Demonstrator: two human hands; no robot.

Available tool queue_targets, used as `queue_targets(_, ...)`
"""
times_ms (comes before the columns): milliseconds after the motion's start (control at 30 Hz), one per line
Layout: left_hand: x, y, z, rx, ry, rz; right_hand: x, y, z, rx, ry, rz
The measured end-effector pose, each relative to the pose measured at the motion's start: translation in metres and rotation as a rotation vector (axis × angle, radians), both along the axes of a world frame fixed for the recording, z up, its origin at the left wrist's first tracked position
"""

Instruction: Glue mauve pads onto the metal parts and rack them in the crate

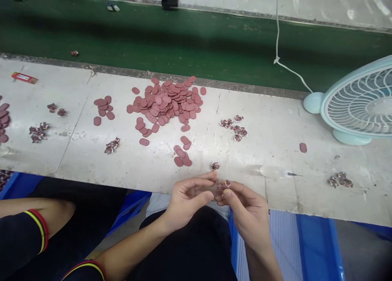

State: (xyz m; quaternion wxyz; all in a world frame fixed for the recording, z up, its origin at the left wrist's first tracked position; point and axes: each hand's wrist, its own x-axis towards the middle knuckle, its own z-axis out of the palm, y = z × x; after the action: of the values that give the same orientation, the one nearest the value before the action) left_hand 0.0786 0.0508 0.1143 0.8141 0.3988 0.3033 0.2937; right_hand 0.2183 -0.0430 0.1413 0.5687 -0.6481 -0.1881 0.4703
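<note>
Near the table's front edge, my right hand pinches a small reddish-brown figure between thumb and fingers. Close beside it on the left, my left hand has its fingers curved and its thumb apart from them; its fingertips come near the figure, and I cannot make out anything held in it. Just above my hands lies another small figure. Beyond them is a large heap of dark pink oval discs, with a smaller group of discs nearer. A clear bottle with a thin needle tip lies to the right.
A light blue fan stands at the right, its white cord running up across the green strip. More figures lie on the white table. At the left, a co-worker's arm rests near the edge. Blue crates sit below.
</note>
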Motion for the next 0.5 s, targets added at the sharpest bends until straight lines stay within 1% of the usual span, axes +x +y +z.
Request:
queue_targets(33,-0.002,0.008,-0.001,0.106,0.056,0.001,0.003,-0.006,-0.004,0.002,0.011,-0.048)
queue_targets(100,-0.007,0.033,-0.004,0.384,0.232,0.035,0.012,-0.021,-0.01,0.002,0.012,-0.157)
queue_targets(167,-0.011,0.064,-0.006,0.709,0.497,0.089,0.023,-0.039,-0.014,-0.012,-0.018,-0.258)
queue_targets(233,-0.009,0.092,-0.006,0.97,0.752,0.064,0.033,-0.058,-0.016,-0.039,-0.06,-0.349)
queue_targets(267,-0.006,0.103,-0.006,1.062,0.863,0.038,0.037,-0.067,-0.016,-0.057,-0.083,-0.392)
queue_targets(300,-0.003,0.111,-0.006,1.128,0.956,0.002,0.041,-0.077,-0.017,-0.079,-0.107,-0.434)
queue_targets(367,0.004,0.119,-0.005,1.189,1.082,-0.057,0.047,-0.096,-0.019,-0.129,-0.156,-0.524)
queue_targets(433,0.01,0.121,-0.005,1.183,1.13,-0.092,0.053,-0.117,-0.022,-0.166,-0.198,-0.62)
queue_targets(500,0.012,0.123,-0.005,1.129,1.131,-0.102,0.063,-0.14,-0.027,-0.177,-0.255,-0.733)
